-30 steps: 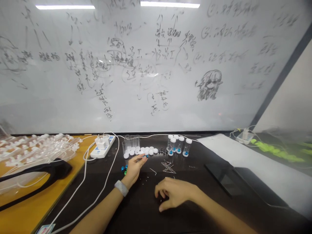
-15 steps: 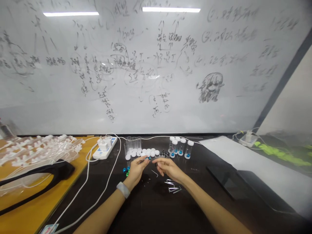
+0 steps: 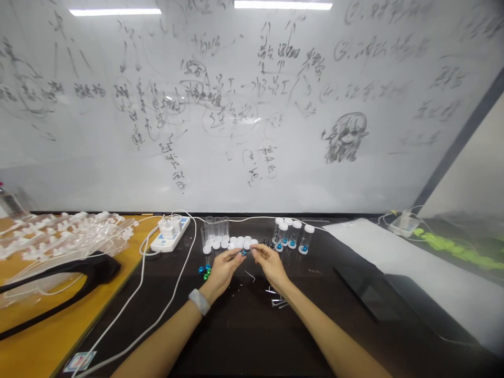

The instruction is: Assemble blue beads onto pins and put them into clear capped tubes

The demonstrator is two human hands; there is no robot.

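My left hand (image 3: 223,270), with a grey band on the wrist, pinches a small shiny blue ball (image 3: 243,252) at its fingertips. Facing it, my right hand (image 3: 271,265) has thumb and forefinger closed together close to the ball; whatever is between them is too small to make out. Just behind the hands lie several white caps (image 3: 240,240). Small black pieces (image 3: 268,244) sit beyond my right fingers, partly covered by them. Blue and green balls (image 3: 205,271) rest left of my left hand. Nearer me are several metal pins (image 3: 279,303) and a thin bent hex key (image 3: 250,275).
Clear empty tubes (image 3: 217,228) stand behind the caps. Capped tubes with blue balls inside (image 3: 304,240) stand at right. A power strip (image 3: 170,236) with white cables lies left. Dark flat tablets (image 3: 374,294) and white paper (image 3: 366,239) are at right, before a whiteboard (image 3: 252,173).
My right hand has moved in toward the left, its fingers closing near the blue ball. The left hand still holds the ball. The camera view has shifted slightly.
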